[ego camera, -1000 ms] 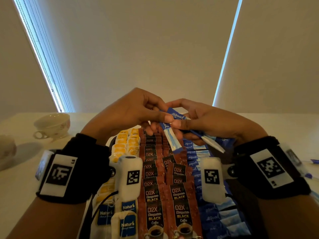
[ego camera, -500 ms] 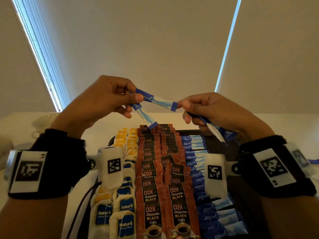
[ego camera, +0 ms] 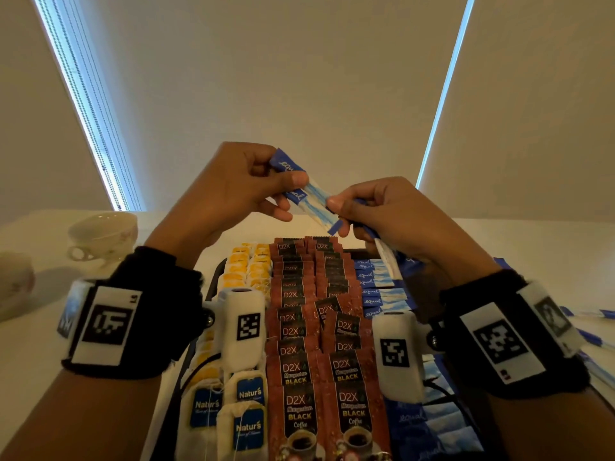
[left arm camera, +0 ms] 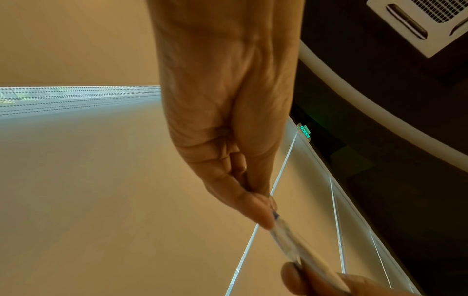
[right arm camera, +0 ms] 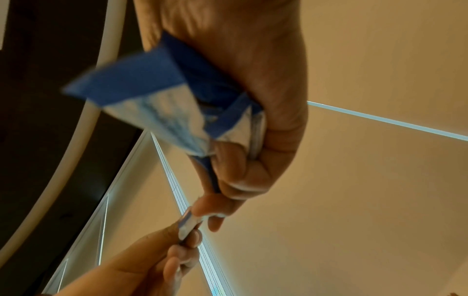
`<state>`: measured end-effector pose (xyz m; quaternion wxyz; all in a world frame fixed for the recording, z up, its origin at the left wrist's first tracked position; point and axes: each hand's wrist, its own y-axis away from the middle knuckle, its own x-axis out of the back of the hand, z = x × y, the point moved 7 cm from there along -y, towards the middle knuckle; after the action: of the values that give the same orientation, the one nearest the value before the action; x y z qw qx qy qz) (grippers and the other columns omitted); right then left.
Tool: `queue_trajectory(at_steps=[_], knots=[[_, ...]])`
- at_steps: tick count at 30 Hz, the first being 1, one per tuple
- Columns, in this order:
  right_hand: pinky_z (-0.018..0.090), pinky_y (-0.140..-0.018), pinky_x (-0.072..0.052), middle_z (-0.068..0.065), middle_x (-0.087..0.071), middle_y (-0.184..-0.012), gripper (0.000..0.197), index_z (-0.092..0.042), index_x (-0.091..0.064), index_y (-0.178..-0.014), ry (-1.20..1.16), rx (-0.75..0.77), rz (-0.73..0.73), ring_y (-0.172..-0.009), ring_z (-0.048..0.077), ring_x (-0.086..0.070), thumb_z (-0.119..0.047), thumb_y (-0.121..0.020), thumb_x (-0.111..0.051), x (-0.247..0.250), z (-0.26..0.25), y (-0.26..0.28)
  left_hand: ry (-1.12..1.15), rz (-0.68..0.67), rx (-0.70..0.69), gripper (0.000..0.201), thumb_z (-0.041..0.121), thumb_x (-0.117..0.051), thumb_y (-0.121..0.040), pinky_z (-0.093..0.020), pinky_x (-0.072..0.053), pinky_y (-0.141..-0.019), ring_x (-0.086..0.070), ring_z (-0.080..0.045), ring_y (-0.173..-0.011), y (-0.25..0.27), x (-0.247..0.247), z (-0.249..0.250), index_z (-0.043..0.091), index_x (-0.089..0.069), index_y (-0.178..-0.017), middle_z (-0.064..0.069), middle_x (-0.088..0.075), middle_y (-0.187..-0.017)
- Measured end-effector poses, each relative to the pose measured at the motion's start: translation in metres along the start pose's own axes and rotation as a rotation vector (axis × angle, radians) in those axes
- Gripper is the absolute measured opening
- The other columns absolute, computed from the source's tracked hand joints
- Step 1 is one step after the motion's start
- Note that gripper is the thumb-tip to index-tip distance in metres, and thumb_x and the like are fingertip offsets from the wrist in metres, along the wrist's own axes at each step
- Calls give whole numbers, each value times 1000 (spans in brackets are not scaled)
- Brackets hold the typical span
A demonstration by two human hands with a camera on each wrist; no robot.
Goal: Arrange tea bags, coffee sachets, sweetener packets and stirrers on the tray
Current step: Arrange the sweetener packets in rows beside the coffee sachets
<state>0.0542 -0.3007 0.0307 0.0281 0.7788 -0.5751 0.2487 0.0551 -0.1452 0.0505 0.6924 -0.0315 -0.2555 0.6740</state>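
Both hands are raised above the dark tray (ego camera: 218, 271). My left hand (ego camera: 233, 191) pinches two blue-and-white Equal sweetener packets (ego camera: 309, 197) at their upper ends. My right hand (ego camera: 382, 211) pinches the lower end of those packets with thumb and forefinger, and its curled fingers hold a bunch of more sweetener packets (right arm camera: 162, 96). On the tray lie rows of tea bags (ego camera: 248, 394) at the left, brown D2X coffee sachets (ego camera: 299, 371) in the middle and blue sweetener packets (ego camera: 376, 287) at the right.
Two pale teacups (ego camera: 100, 234) stand on the white table at the far left. Loose sweetener packets (ego camera: 595, 337) lie on the table right of the tray. Window blinds fill the background.
Both hands lifted off the tray with the packets, then drew back together. The two packets in my left hand now lie side by side, and my right fingers hold their lower end.
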Motion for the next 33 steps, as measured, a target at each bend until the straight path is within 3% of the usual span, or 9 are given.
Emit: queue_trajectory(at_steps=[5, 9, 11, 13, 16, 18, 23, 28, 33], knots=[[10, -44, -37, -2, -64, -63, 18, -17, -66, -78, 21, 19, -28, -40, 2, -42, -30, -88, -57, 0, -5, 2, 10, 72, -65, 1, 17, -65, -85, -16, -53, -54, -64, -8, -58, -1, 8, 2, 16, -65, -84, 8, -68, -61], [11, -43, -38, -2, -70, -73, 28, -15, -69, -88, -30, -14, -14, -40, 3, -40, -40, -81, -58, 3, -4, 2, 4, 141, -127, 5, 15, -66, -85, -16, -54, -55, -66, -9, -61, -2, 10, 5, 12, -65, -88, 5, -67, -65], [12, -41, -36, -6, -68, -64, 38, -13, -70, -89, -90, -36, -4, -39, 3, -38, -46, -74, -58, 4, -2, 3, -4, 170, -158, 10, 15, -65, -86, -17, -55, -56, -66, -9, -61, -2, 12, 7, 8, -64, -92, 0, -67, -72], [12, -41, -35, -10, -61, -51, 34, -12, -69, -87, -143, -53, 6, -37, 4, -37, -42, -73, -60, 4, 0, 4, -15, 185, -181, 10, 15, -64, -87, -17, -55, -56, -66, -9, -61, -2, 12, 9, 7, -63, -93, -2, -67, -76], [13, -41, -36, -6, -59, -56, 19, -9, -70, -90, -218, -76, 100, -38, 4, -38, -21, -75, -72, 8, 7, 1, -15, 172, -189, 3, 16, -64, -87, -17, -55, -55, -66, -9, -61, -1, 8, 10, 13, -62, -88, -1, -68, -76], [15, -43, -38, -5, -59, -59, 15, -12, -72, -88, -205, -87, 179, -40, 4, -39, -16, -74, -75, 12, 11, 0, 14, 132, -163, 1, 17, -64, -86, -18, -55, -56, -66, -9, -62, -1, 4, 9, 17, -63, -86, -2, -68, -76], [13, -43, -41, -14, -56, -47, 10, -18, -67, -72, -180, -18, 331, -38, 1, -42, -13, -74, -75, 19, 8, 2, 123, 32, -24, 4, 19, -63, -85, -16, -54, -57, -67, -10, -66, 0, -4, 1, 16, -65, -85, 1, -71, -75], [13, -43, -41, -16, -55, -46, 11, -16, -65, -70, -173, -16, 356, -40, 1, -41, -15, -75, -75, 19, 11, 1, 140, -34, 63, 24, 28, -66, -66, -15, -55, -58, -70, -11, -70, 1, -6, -1, 13, -65, -85, -4, -70, -80], [12, -42, -40, -13, -56, -50, 9, -17, -66, -73, -154, -92, 335, -40, 1, -44, -18, -75, -75, 25, 15, 2, 111, -69, 138, 15, 17, -66, -76, -15, -55, -58, -70, -10, -69, 1, -10, -7, 11, -65, -90, -8, -69, -85]])
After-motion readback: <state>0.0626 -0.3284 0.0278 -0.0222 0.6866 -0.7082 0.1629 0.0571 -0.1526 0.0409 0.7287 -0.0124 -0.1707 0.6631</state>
